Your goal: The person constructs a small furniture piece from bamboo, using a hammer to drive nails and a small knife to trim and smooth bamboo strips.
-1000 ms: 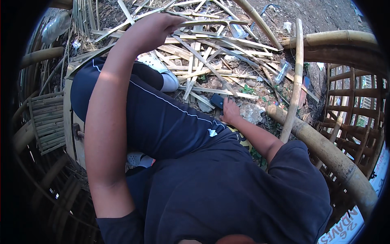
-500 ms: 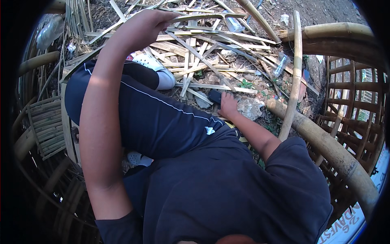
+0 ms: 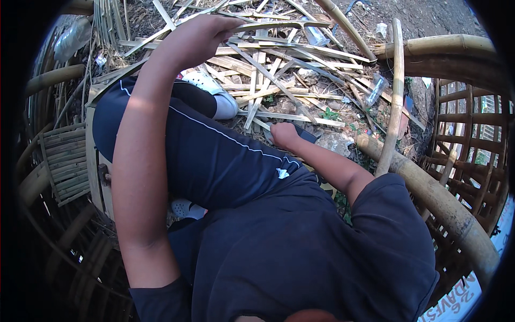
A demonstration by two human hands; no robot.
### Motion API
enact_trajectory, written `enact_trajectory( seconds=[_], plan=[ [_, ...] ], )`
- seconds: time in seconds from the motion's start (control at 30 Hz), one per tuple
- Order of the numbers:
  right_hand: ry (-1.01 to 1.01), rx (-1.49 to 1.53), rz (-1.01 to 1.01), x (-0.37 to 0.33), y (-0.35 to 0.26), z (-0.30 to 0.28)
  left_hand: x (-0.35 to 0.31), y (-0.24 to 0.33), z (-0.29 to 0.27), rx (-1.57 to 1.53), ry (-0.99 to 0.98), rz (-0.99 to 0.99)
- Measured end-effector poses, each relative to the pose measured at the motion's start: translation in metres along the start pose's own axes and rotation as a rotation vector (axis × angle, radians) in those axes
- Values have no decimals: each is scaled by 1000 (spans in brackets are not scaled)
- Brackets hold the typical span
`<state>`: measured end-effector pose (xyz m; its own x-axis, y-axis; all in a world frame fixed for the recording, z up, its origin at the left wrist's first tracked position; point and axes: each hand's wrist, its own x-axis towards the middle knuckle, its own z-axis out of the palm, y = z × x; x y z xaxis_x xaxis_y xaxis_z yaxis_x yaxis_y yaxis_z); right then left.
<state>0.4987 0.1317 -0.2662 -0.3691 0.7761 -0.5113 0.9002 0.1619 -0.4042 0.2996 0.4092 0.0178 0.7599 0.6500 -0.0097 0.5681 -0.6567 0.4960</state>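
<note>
My left hand [image 3: 201, 40] is raised at the upper left. Its fingers are closed on a long split bamboo strip [image 3: 284, 24], which juts out to the right, level above the strips on the ground. Whether the strip also runs on behind my wrist is hidden. Low beside my thigh, my right hand [image 3: 283, 135] is closed in a fist. A dark flat tool [image 3: 307, 135] sticks out to the right from behind this fist. Its handle is hidden in the fingers, so its exact kind does not show.
Many split bamboo strips [image 3: 257, 70] lie criss-crossed on the ground. A thick bamboo pole [image 3: 429, 190] and a thinner pole [image 3: 396, 91] stand at my right, near a woven bamboo lattice [image 3: 472, 129]. Plastic bottles [image 3: 377, 88] and a pale rock [image 3: 333, 143] lie among the litter.
My right hand has closed round the dark tool, which it was reaching for on the ground, and moved slightly left. My left hand keeps its hold on the bamboo strip.
</note>
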Motion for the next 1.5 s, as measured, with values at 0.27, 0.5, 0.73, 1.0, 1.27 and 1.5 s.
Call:
enact_trajectory(
  seconds=[0.27, 0.5, 0.73, 1.0, 1.27, 1.5],
  plan=[
    [-173, -117, 69, 43, -16, 43, 2, 5, -3, -43, 20, -65],
    [-191, -71, 182, 50, -24, 39, 2, 3, 0, -27, 6, -91],
    [-64, 63, 242, 53, -19, 34, 1, -1, -1, -26, 29, -75],
    [-23, -24, 152, 71, 1, -17, -2, -2, 1, -16, 34, -83],
    [48, -205, 11, 75, 39, -27, 2, 7, -2, -12, -60, -137],
    [-269, -183, 73, 36, 26, -45, -6, 3, 1, -36, 45, -100]
  ],
)
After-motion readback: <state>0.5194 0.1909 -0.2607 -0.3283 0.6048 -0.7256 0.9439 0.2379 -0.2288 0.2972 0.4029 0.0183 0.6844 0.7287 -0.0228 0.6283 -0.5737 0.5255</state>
